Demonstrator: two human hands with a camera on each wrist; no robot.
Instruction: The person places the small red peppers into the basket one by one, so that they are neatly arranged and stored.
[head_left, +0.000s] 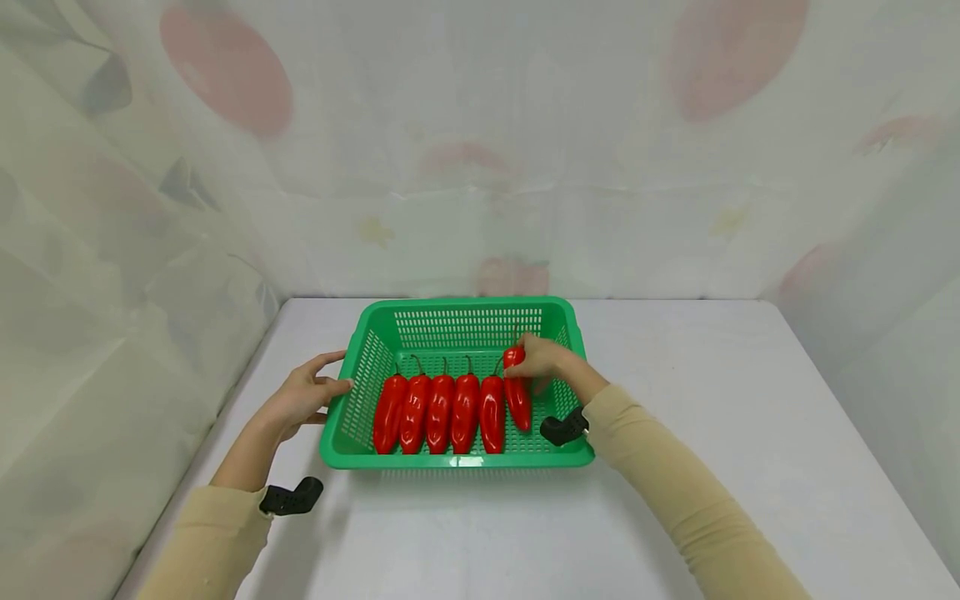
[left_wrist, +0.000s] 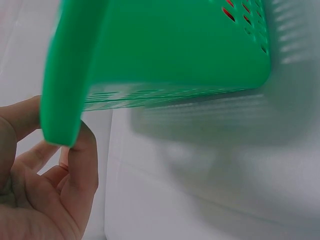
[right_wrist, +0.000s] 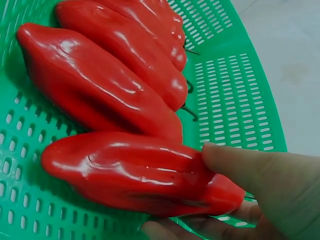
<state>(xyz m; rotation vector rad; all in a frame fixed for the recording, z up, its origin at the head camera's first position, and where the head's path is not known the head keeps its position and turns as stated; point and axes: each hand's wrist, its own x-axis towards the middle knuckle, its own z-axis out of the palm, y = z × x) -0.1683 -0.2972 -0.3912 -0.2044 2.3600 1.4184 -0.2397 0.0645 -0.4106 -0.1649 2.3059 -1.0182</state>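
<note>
A green plastic basket (head_left: 457, 461) holds several red peppers (head_left: 440, 412) lying side by side, stems toward its far wall. My right hand (head_left: 542, 360) grips the rightmost red pepper (right_wrist: 135, 172) near its stem end, thumb on top and fingers beneath, inside the basket. Its tip points toward the basket's near side, and another pepper (head_left: 492, 414) lies just to its left. At the basket's left rim, my left hand (head_left: 300, 396) pinches the edge between thumb and fingers. In the left wrist view the curled fingers (left_wrist: 82, 170) show below the rim (left_wrist: 62, 120).
The basket stands on a white table (head_left: 705, 400), toward its far edge. Behind it hangs a pale patterned sheet (head_left: 600, 208), and another sheet (head_left: 112, 333) closes the left side. Black wrist devices (head_left: 292, 497) are strapped on both arms.
</note>
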